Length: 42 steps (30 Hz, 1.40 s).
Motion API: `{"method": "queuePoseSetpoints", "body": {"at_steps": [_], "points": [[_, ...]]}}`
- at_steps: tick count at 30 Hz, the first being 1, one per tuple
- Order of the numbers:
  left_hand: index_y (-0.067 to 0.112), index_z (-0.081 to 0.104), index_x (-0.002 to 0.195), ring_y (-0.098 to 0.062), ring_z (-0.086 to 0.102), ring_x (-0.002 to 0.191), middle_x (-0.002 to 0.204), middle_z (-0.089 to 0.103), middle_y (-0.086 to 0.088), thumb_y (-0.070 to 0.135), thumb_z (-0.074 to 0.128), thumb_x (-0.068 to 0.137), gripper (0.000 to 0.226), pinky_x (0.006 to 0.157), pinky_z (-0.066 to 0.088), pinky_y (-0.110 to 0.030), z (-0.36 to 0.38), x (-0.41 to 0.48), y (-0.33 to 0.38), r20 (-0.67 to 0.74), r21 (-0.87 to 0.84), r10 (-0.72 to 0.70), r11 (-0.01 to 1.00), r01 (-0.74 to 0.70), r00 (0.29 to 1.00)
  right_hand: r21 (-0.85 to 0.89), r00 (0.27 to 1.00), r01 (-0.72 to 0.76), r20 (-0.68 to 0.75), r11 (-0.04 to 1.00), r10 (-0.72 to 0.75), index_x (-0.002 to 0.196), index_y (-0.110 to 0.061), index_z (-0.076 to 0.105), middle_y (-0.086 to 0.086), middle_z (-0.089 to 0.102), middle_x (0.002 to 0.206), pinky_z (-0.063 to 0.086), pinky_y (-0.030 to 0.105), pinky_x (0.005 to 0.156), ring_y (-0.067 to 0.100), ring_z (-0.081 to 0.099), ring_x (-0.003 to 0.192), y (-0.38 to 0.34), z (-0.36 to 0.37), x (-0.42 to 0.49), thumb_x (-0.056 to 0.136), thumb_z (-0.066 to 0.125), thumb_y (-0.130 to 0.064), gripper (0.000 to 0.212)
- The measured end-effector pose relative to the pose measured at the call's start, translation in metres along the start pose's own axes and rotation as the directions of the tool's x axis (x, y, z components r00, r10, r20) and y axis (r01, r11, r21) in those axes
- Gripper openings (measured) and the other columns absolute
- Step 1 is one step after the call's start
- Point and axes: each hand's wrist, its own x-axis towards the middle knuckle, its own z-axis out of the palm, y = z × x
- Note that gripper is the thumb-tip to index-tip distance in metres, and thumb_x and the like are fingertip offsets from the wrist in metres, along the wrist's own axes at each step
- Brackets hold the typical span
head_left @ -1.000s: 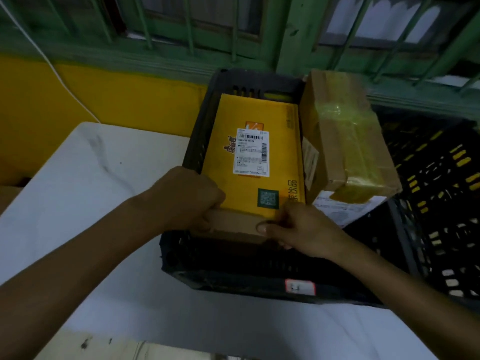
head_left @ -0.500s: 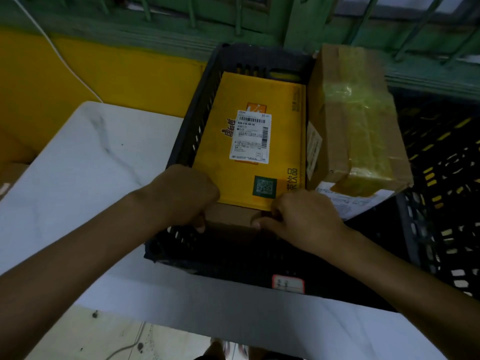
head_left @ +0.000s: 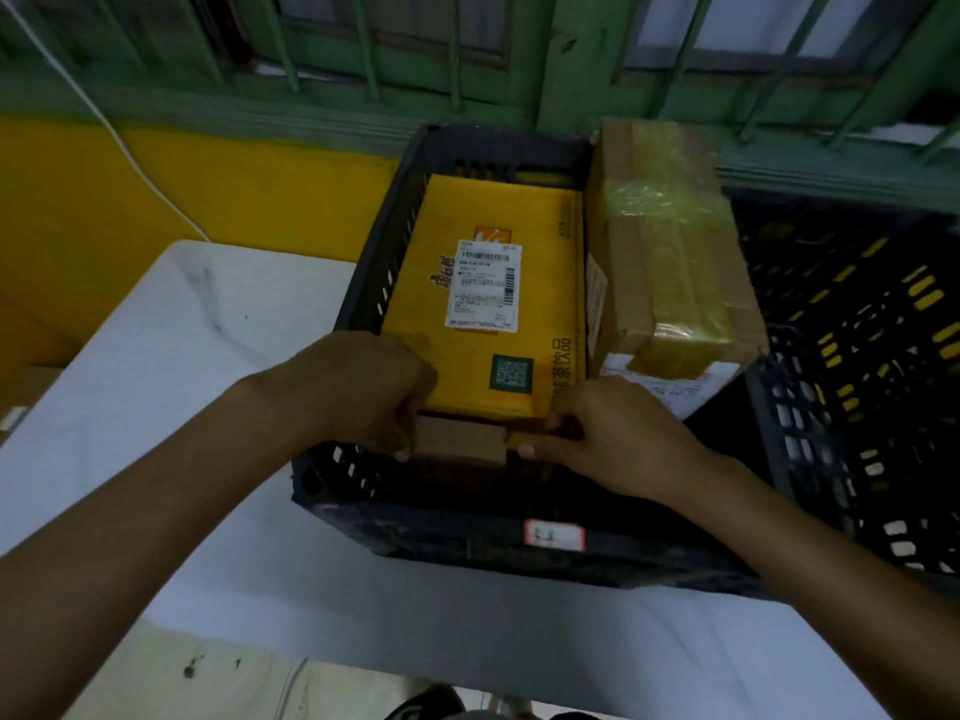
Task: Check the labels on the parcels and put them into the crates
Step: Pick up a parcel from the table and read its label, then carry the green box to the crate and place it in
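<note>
Inside the crate [head_left: 467, 556], the yellow parcel [head_left: 498, 304] and the box [head_left: 460, 444] beneath it sat lower and farther from the near wall than a second before, when the box's front had stood level with that wall's rim. A dark strip of the crate's interior opened between the box and the near wall. The left hand [head_left: 363, 392] and right hand [head_left: 613, 433], gripping the pair's near corners, went in past the near rim with them. Less of the box's front showed: it had spanned the gap between the hands but now ended short of the right hand, whose thumb lay against shadow instead of cardboard.
</note>
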Motion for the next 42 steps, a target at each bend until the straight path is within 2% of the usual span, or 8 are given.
{"method": "queuePoseSetpoints", "body": {"at_steps": [5,11,20,23,27,37,39,42], "points": [[0.032,0.055,0.11,-0.007,0.048,0.08,0.091,0.055,0.012,0.053,0.064,0.081,0.036,0.067,0.04,-0.025,-0.015,0.005,-0.001,-0.192,0.033,0.144,0.99,-0.14,0.971,0.259,0.978,-0.053,-0.181,0.964,0.102,0.068,-0.01,0.066,0.005,0.066,0.064,0.048,0.034,0.058,0.017,0.061,0.059,-0.01,-0.014,-0.024,0.092,0.059,-0.034,0.035],[0.022,0.065,0.101,-0.016,0.059,0.082,0.095,0.067,0.004,0.034,0.054,0.094,0.018,0.068,0.05,-0.036,-0.024,0.015,0.021,-0.554,-0.193,0.278,0.874,-0.446,0.785,0.407,0.861,-0.093,-0.426,0.908,0.279,0.073,-0.009,0.067,0.012,0.068,0.07,0.053,0.043,0.067,0.026,0.066,0.068,-0.018,-0.022,-0.064,0.094,0.058,-0.029,0.03],[0.018,0.062,0.099,-0.024,0.06,0.08,0.096,0.068,-0.002,0.022,0.046,0.1,0.016,0.069,0.044,-0.036,-0.062,0.013,0.129,-0.546,-0.141,0.609,0.61,-0.78,0.575,0.718,0.576,-0.024,-0.559,0.696,0.597,0.08,-0.006,0.069,-0.002,0.073,0.074,0.055,0.021,0.066,0.009,0.07,0.072,-0.006,-0.028,-0.175,0.093,0.059,-0.026,0.026],[0.021,0.063,0.102,-0.011,0.058,0.075,0.09,0.066,0.001,0.028,0.047,0.099,0.018,0.063,0.044,-0.039,-0.07,0.008,0.192,-0.475,-0.061,0.732,0.527,-0.848,0.489,0.72,0.483,-0.025,-0.599,0.693,0.639,0.078,-0.013,0.07,-0.003,0.073,0.073,0.053,0.021,0.066,0.005,0.067,0.069,-0.002,-0.026,-0.228,0.091,0.061,-0.024,0.019],[0.025,0.065,0.101,-0.008,0.058,0.076,0.087,0.065,0.01,0.031,0.05,0.096,0.017,0.065,0.048,-0.034,-0.064,-0.005,0.305,-0.37,0.078,0.853,0.424,-0.903,0.368,0.719,0.31,-0.112,-0.63,0.685,0.712,0.083,-0.003,0.07,0.018,0.072,0.081,0.05,0.026,0.067,0.015,0.063,0.073,0.01,-0.02,-0.325,0.093,0.061,-0.015,0.018],[0.024,0.066,0.104,-0.01,0.063,0.086,0.096,0.069,0.006,0.029,0.057,0.091,0.016,0.078,0.053,-0.035,0.023,-0.119,0.659,-0.219,0.037,0.975,-0.018,-0.999,-0.025,0.839,-0.245,-0.207,-0.542,0.503,0.804,0.086,-0.012,0.07,0.006,0.074,0.084,0.055,0.033,0.076,0.012,0.069,0.078,0.023,0.022,-0.657,0.094,0.059,-0.023,0.018],[0.026,0.064,0.111,-0.007,0.062,0.093,0.101,0.065,0.011,0.027,0.058,0.092,0.02,0.08,0.052,-0.03,0.043,-0.138,0.713,-0.273,-0.102,0.961,-0.08,-0.992,-0.049,0.855,-0.344,-0.173,-0.518,0.489,0.783,0.091,-0.017,0.069,0.003,0.073,0.091,0.055,0.032,0.079,0.011,0.069,0.087,0.024,0.033,-0.704,0.094,0.058,-0.027,0.016],[0.029,0.053,0.127,-0.002,0.051,0.116,0.12,0.055,0.014,0.03,0.053,0.095,0.032,0.083,0.042,-0.01,0.069,-0.163,0.79,-0.242,-0.504,0.969,-0.085,-0.86,0.046,0.866,-0.462,-0.087,-0.472,0.492,0.751,0.103,-0.032,0.065,-0.01,0.069,0.105,0.053,0.026,0.083,0.005,0.064,0.101,0.029,0.047,-0.77,0.094,0.053,-0.039,0.016]]}}
